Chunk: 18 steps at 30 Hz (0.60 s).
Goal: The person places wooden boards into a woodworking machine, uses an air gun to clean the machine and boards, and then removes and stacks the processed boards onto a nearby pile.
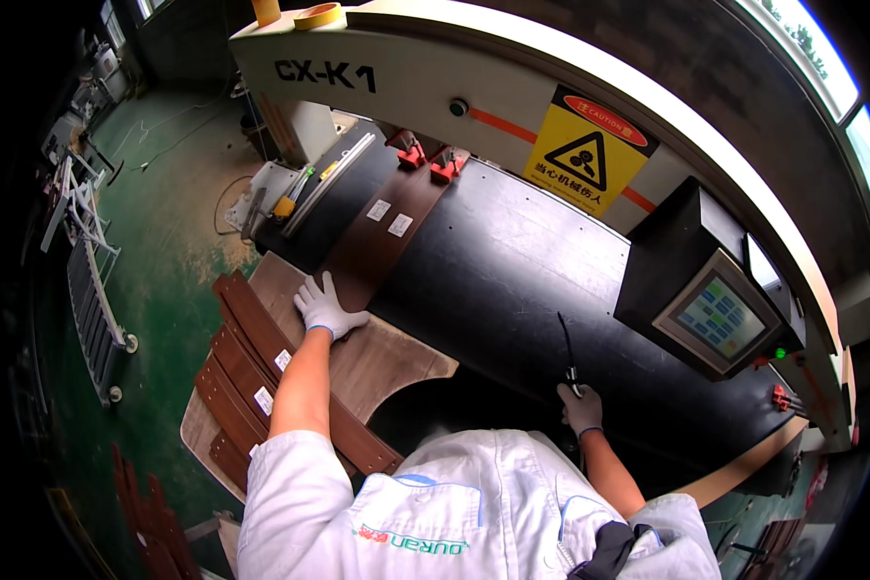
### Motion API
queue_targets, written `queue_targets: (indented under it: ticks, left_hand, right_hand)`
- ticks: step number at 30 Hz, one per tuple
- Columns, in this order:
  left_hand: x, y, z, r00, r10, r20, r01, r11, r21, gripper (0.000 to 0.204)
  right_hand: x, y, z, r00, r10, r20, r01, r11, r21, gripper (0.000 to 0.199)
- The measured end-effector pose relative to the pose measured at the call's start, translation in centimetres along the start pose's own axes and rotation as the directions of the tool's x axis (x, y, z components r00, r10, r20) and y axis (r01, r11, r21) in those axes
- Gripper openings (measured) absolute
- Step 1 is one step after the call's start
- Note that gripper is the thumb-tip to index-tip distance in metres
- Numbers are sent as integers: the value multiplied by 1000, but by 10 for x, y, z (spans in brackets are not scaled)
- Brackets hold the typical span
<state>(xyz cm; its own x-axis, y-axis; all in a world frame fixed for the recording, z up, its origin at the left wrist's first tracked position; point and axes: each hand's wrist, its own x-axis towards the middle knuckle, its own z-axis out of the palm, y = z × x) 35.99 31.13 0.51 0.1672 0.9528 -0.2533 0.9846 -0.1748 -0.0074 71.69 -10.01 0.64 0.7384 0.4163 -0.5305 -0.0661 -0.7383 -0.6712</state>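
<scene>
My left hand, in a white glove, lies with fingers spread at the near end of a brown wooden board. The board carries two white labels, and red clamps stand at its far end. Wrapped round the handle of an air blow gun is my right hand, also gloved. The gun's thin dark nozzle points away from me over the black machine bed. Part of the gun is hidden by my fingers.
Several brown slats with labels lie stacked on a wooden side table at my left. A machine beam with a yellow warning sign spans the far side. A control screen juts out at right. A metal rack stands on the green floor.
</scene>
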Motion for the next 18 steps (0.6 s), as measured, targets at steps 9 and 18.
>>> queue_targets:
  ticks: [9, 18]
  left_hand:
    - [0, 2, -3, 1000, -6, 23, 6, 1000, 11, 136]
    - [3, 0, 1, 1000, -10, 19, 10, 1000, 7, 138]
  right_hand:
    - [9, 31, 0, 877, -445, 180, 457, 662, -593, 61]
    - [13, 28, 5, 900, -410, 147, 408, 673, -617, 61]
